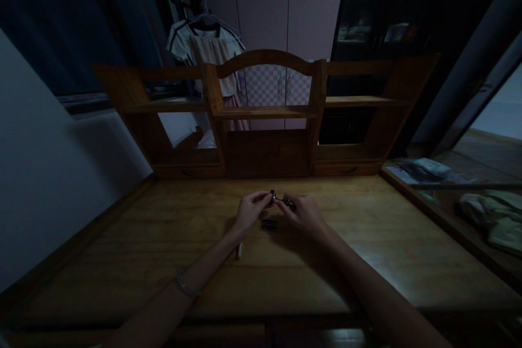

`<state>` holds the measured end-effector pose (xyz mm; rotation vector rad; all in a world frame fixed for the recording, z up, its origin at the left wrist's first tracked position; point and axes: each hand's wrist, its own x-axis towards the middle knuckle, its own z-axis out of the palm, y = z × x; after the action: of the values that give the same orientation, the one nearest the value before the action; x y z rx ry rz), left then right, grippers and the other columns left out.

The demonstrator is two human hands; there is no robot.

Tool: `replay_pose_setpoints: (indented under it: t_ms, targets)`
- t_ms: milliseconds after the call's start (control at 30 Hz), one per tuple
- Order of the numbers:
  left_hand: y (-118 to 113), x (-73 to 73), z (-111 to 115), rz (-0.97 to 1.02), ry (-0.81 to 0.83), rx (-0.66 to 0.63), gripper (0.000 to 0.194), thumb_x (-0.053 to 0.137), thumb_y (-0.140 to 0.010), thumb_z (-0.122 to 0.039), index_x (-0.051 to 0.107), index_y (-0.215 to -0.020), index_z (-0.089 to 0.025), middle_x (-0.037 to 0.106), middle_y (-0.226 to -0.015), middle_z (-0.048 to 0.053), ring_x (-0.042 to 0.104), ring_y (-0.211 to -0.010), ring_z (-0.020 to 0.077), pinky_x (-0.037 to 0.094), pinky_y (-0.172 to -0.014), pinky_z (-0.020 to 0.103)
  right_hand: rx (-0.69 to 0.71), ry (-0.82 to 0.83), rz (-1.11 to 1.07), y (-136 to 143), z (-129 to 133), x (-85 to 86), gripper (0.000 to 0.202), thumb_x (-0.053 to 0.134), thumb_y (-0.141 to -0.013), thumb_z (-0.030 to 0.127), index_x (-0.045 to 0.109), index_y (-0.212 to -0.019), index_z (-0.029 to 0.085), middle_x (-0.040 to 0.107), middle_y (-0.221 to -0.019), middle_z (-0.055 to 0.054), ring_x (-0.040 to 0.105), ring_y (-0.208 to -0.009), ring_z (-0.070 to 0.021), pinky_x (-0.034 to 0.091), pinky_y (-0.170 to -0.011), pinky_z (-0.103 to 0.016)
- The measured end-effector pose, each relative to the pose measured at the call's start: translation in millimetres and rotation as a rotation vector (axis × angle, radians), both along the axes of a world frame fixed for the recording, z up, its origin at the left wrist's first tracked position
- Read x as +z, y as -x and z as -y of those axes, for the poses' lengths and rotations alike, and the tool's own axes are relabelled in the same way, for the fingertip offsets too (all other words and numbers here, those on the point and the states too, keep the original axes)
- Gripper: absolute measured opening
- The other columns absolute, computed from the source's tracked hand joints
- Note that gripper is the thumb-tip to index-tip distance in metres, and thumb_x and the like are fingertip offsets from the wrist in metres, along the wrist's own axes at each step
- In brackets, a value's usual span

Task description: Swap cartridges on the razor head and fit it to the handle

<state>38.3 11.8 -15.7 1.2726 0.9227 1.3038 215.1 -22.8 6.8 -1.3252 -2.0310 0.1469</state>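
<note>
Over the wooden desk (pixel 163 272) my two hands meet, in dim light. My left hand (pixel 248 211) is closed, its thumb and fingers pinching a small dark piece with a shiny part (pixel 273 196); its kind is too small to make out. My right hand (pixel 304 212) is closed around a small dark tool with a thin shaft (pixel 289 203), which looks like a small screwdriver. The shaft points left and reaches the piece; whether it touches is unclear. Just below the hands, a small black ridged object (pixel 269 224) lies on the desktop. A short pale stick (pixel 240 250) lies beside my left forearm.
A wooden shelf unit (pixel 265 113) rises along the desk's back edge. Papers and a plastic-wrapped bundle (pixel 432 167) sit past the right edge, with greenish cloth (pixel 501 223) nearby. A white wall (pixel 61 163) stands at left. Clothes (pixel 207 46) hang behind the shelves.
</note>
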Motion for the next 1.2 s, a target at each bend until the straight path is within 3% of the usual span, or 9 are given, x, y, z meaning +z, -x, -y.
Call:
replay_pose_setpoints:
  t_ms: [100, 300, 633, 800, 967, 1067, 1200]
  targets:
    - [-0.4, 2.9, 1.4, 0.001, -0.033, 0.019, 0.034, 0.074, -0.069, -0.036, 0.070, -0.093, -0.012, 0.071, -0.094, 0.009, 0.067, -0.087, 0.0206, 0.054, -0.083, 0.035, 0.032, 0.016, -0.051, -1.1, -0.8, 1.8, 0.036, 0.046, -0.092, 0.049, 0.064, -0.080, 0.020, 0.065, -0.069, -0.004, 0.059, -0.061, -0.0166, 0.030, -0.055, -0.024]
    - [2.3, 4.9, 3.1, 0.177, 0.114, -0.146, 0.033, 0.075, -0.069, -0.033, 0.072, -0.095, -0.012, 0.069, -0.104, 0.011, 0.064, -0.094, 0.0205, 0.049, -0.093, 0.036, 0.109, 0.071, -0.162, -3.0, -3.8, 4.0, 0.041, 0.044, -0.093, 0.050, 0.066, -0.079, 0.018, 0.062, -0.064, -0.001, 0.055, -0.056, -0.0137, 0.031, -0.053, -0.023]
    - [9.2, -0.8, -6.9, 0.190, 0.111, -0.091, 0.038, 0.075, -0.070, -0.033, 0.069, -0.100, -0.011, 0.070, -0.101, 0.011, 0.066, -0.091, 0.0178, 0.048, -0.092, 0.032, 0.151, 0.130, -0.224, -0.6, -6.7, -0.7, 0.040, 0.051, -0.088, 0.052, 0.066, -0.075, 0.017, 0.062, -0.065, -0.001, 0.054, -0.058, -0.0138, 0.032, -0.053, -0.023]
    - [10.7, -0.6, -9.1, 0.027, 0.018, -0.033, 0.041, 0.071, -0.072, -0.041, 0.066, -0.100, -0.011, 0.071, -0.095, 0.012, 0.067, -0.086, 0.0208, 0.050, -0.086, 0.035, 0.008, 0.076, -0.294, -4.2, -10.0, 0.8, 0.046, 0.046, -0.090, 0.054, 0.061, -0.068, 0.016, 0.053, -0.056, 0.001, 0.048, -0.052, -0.0129, 0.027, -0.048, -0.024]
    - [6.7, 3.0, 1.9, -0.354, -0.213, 0.053, 0.020, 0.063, -0.079, -0.037, 0.067, -0.087, -0.019, 0.070, -0.087, 0.006, 0.065, -0.085, 0.0209, 0.048, -0.082, 0.032, -0.103, 0.066, -0.438, -12.4, -15.8, 1.6, 0.051, 0.042, -0.090, 0.057, 0.061, -0.068, 0.016, 0.054, -0.057, -0.001, 0.048, -0.053, -0.0140, 0.030, -0.049, -0.025]
    - [7.9, 6.6, 9.5, -0.660, -0.421, 0.057, 0.013, 0.058, -0.083, -0.028, 0.068, -0.083, -0.021, 0.067, -0.100, 0.006, 0.061, -0.098, 0.0222, 0.043, -0.091, 0.034, -0.101, 0.091, -0.516, -15.2, -16.8, 3.0, 0.050, 0.042, -0.090, 0.057, 0.061, -0.069, 0.016, 0.053, -0.057, -0.001, 0.049, -0.054, -0.0145, 0.031, -0.049, -0.024]
    - [12.2, 7.2, 13.3, -0.881, -0.598, 0.043, 0.010, 0.058, -0.082, -0.019, 0.067, -0.078, -0.019, 0.058, -0.118, 0.006, 0.049, -0.115, 0.0235, 0.034, -0.101, 0.038, -0.106, 0.066, -0.527, -15.1, -16.2, 3.7, 0.050, 0.043, -0.090, 0.056, 0.061, -0.068, 0.016, 0.054, -0.057, -0.001, 0.049, -0.053, -0.0144, 0.030, -0.048, -0.025]
